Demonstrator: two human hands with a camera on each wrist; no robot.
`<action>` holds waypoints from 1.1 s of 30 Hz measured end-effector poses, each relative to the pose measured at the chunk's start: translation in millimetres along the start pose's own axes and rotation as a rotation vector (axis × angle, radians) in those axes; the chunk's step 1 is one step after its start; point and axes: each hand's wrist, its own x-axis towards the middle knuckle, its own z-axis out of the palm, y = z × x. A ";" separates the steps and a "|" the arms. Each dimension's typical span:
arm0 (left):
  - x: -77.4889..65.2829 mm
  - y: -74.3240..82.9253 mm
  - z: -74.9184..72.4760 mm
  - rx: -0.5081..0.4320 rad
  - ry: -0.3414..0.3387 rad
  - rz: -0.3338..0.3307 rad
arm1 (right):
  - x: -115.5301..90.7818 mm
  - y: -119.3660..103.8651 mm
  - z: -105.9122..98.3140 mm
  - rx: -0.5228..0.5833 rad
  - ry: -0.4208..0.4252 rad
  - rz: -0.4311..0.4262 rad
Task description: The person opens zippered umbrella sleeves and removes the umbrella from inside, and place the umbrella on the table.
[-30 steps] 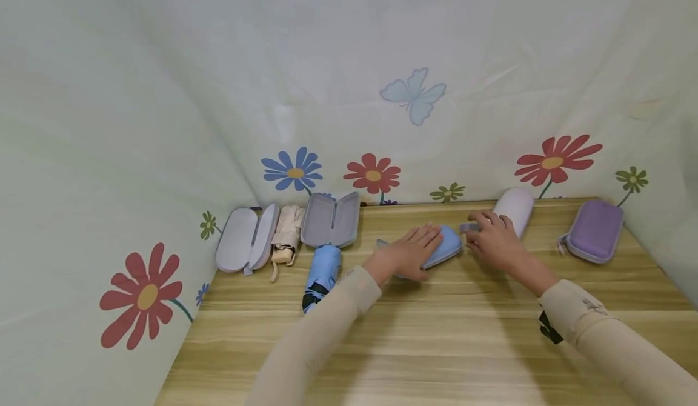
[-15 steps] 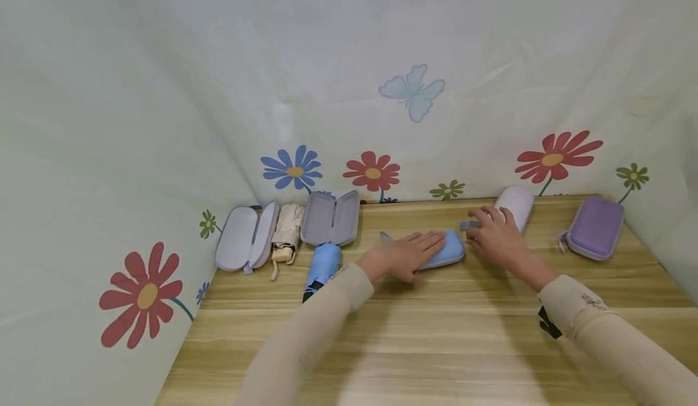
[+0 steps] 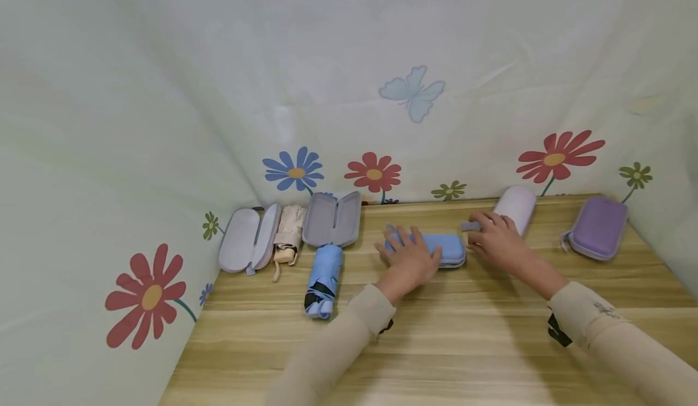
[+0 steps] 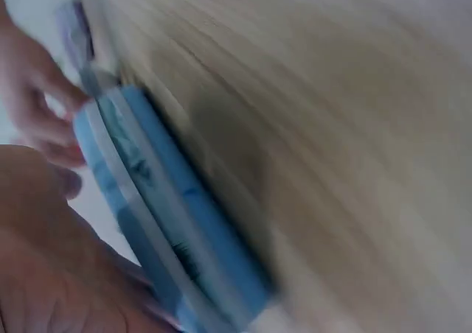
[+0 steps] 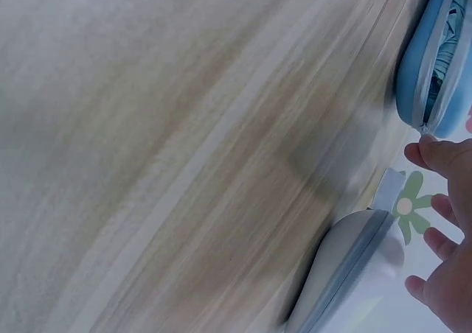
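An oblong blue case [image 3: 450, 249] is seemingly being zipped: left hand [image 3: 410, 262] spread, silver zipper [image 5: 425, 130] pinched by right hand [image 3: 495, 239]; bracing is needed.

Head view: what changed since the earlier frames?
Left hand turned: fingers, pointing right across the blue case, now spread over its left end. Case's right end swung slightly nearer. Unchanged: right hand by that end, purple case, blue umbrella, beige umbrella.
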 end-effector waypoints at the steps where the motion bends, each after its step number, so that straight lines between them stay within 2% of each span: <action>1: 1.5 3.8 2.2 -0.024 -0.002 -0.070 | -1.6 0.2 -0.8 0.012 0.000 -0.004; 2: 4.0 5.8 4.9 -0.047 -0.003 -0.111 | -3.1 0.5 -1.4 0.022 -0.005 -0.009; 3: 7.3 6.8 7.5 -0.061 0.002 -0.125 | -4.7 1.1 -1.8 0.029 -0.010 -0.015; 5: 14.6 2.1 12.6 -0.071 0.023 -0.109 | -4.7 0.6 -1.2 0.027 -0.016 -0.032; 7: 20.0 -4.7 15.4 -0.047 0.031 -0.045 | -5.2 0.7 -1.7 0.008 -0.028 -0.039; 9: 24.7 -13.5 16.2 -0.002 0.023 0.049 | -5.3 1.8 -1.9 -0.025 -0.029 -0.061; 15: 39.2 -38.0 15.1 0.098 -0.021 0.270 | -3.6 5.8 -2.2 -0.092 0.019 -0.138; 23: 51.3 -52.8 7.6 0.086 -0.060 0.490 | 4.1 8.9 1.9 -0.089 0.072 -0.166; 26: 52.7 -53.9 2.6 0.089 -0.066 0.541 | 10.2 5.2 5.6 -0.069 0.079 -0.182; 27: 52.0 -52.5 1.0 0.102 -0.069 0.534 | 11.8 3.5 6.9 -0.061 0.076 -0.184; 29: 46.6 -45.9 -2.1 0.095 -0.101 0.446 | 13.0 0.3 9.2 -0.043 0.073 -0.177; 31: 36.8 -34.8 -5.0 0.062 -0.138 0.284 | 11.5 -2.3 10.5 -0.019 0.071 -0.161; 33: 25.6 -21.6 -7.6 -0.031 -0.174 0.092 | 8.9 -4.5 10.9 0.009 0.070 -0.149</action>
